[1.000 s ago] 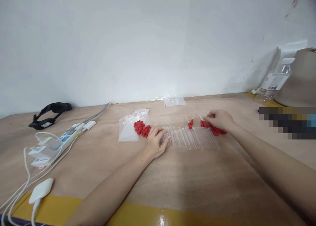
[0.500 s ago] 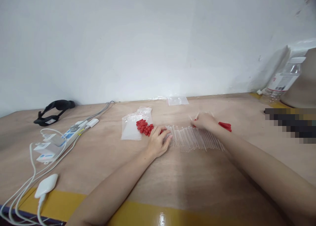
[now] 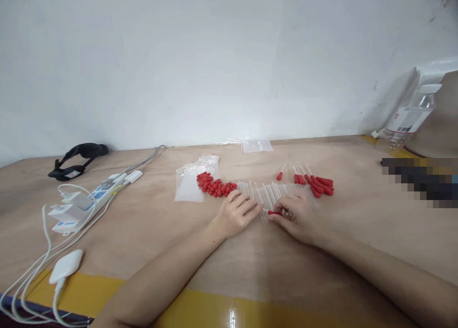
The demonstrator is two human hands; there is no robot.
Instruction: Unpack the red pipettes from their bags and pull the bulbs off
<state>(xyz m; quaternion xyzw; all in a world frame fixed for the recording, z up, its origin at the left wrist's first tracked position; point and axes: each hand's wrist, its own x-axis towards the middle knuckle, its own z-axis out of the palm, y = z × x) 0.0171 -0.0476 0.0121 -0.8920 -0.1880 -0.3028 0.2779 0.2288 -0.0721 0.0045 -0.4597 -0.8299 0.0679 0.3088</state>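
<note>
My right hand (image 3: pixel 298 218) pinches a red rubber dropper bulb (image 3: pixel 275 213) low in front of the row of clear glass tubes (image 3: pixel 266 192). My left hand (image 3: pixel 241 214) faces it, its thumb and fingers closed on the end of a thin glass tube (image 3: pixel 264 210) that points at the bulb. Whether tube and bulb touch is too small to tell. Left of the row lies a heap of loose red bulbs (image 3: pixel 215 187). Behind my right hand, several droppers with red bulbs (image 3: pixel 319 185) lie with their thin glass tips away from me; a single one (image 3: pixel 279 175) sits apart.
Clear zip bags (image 3: pixel 189 185) lie left of the bulbs, and another bag (image 3: pixel 256 146) is by the wall. A power strip (image 3: pixel 102 194) with chargers and white cables runs along the left, near a black strap (image 3: pixel 77 163). A plastic bottle (image 3: pixel 410 115) leans at the far right.
My right hand has come toward me from the back of the row, uncovering the droppers there, and now has a red bulb. My left hand has shifted slightly right and nearer, onto a tube.
</note>
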